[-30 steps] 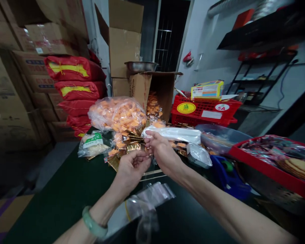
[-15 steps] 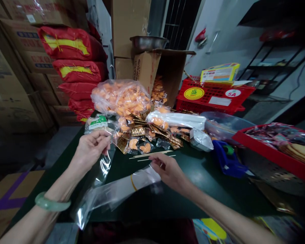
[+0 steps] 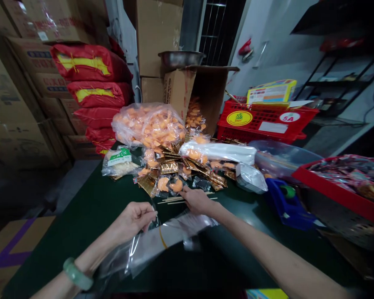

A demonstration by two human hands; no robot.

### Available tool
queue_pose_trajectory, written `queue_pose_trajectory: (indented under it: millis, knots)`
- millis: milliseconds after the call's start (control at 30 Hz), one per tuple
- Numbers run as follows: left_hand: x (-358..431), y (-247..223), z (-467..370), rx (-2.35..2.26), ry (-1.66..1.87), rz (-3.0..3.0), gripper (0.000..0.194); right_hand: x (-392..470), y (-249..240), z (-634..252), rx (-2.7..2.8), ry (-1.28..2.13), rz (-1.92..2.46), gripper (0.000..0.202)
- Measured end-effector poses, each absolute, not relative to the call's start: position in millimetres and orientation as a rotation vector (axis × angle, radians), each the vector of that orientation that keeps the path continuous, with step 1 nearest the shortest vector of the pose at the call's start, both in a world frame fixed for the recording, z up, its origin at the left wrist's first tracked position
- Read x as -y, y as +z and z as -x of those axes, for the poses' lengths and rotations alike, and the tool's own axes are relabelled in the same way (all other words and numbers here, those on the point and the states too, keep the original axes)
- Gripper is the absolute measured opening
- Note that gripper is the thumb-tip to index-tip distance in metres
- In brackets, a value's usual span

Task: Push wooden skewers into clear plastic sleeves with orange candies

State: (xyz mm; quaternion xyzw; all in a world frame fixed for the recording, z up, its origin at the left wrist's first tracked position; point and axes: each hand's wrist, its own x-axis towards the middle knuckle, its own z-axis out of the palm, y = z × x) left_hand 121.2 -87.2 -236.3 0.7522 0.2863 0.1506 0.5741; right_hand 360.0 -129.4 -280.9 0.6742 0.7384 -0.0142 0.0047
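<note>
My left hand [image 3: 140,218], a green bangle on its wrist, is closed in a pinch on the clear plastic bag [image 3: 132,251] that hangs from its fingertips. Below it lies a stack of clear bags [image 3: 177,230] with a yellow band around it. My right hand [image 3: 198,200] reaches over thin wooden sticks [image 3: 171,200], its fingertips on the edge of a wrapped orange piece [image 3: 176,185], crescent-shaped in clear film. Another such wrapped piece [image 3: 163,184] lies just left. Behind are gold packets [image 3: 170,167] in a loose heap.
A large bag of orange pieces [image 3: 149,122] stands at the back before an open carton [image 3: 210,99]. To the right are a foil-like silver pack [image 3: 251,177], a blue tape dispenser [image 3: 288,207] and red baskets [image 3: 268,120]. A green-labelled bag [image 3: 120,160] lies left.
My left hand has come down and right with the clear bag, away from the green-labelled bag. My right hand has left the banded stack and moved forward to the wrapped orange piece.
</note>
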Motion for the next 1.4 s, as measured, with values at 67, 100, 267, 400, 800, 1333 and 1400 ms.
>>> queue_pose_trajectory:
  millis: [67,100,267,400,800,1333,1400]
  knots:
    - [85,-239,-117,-0.695,0.362,-1.78,0.036,127,-281,-354,-2.306,-0.016,-2.051,0.025]
    - [83,-240,-115,-0.705,0.366,-1.788,0.036,126,-281,-351,-2.311,-0.007,-2.021,0.024]
    - [79,-239,-109,-0.746,0.376,-1.801,0.035,121,-279,-353,-2.344,0.031,-1.946,0.027]
    - [77,-233,-108,-0.744,0.434,-1.751,0.036,120,-283,-361,-2.353,0.023,-1.961,0.023]
    - [76,-216,-116,-0.706,0.582,-1.61,0.03,149,-223,-417,-2.496,-0.025,-2.677,0.014]
    - [103,-208,-187,-0.52,0.262,-1.607,0.028,245,-244,-458,-2.129,-0.584,-3.777,0.032]
    - [107,-210,-190,-0.525,0.263,-1.576,0.024,251,-232,-456,-2.214,-0.561,-3.823,0.031]
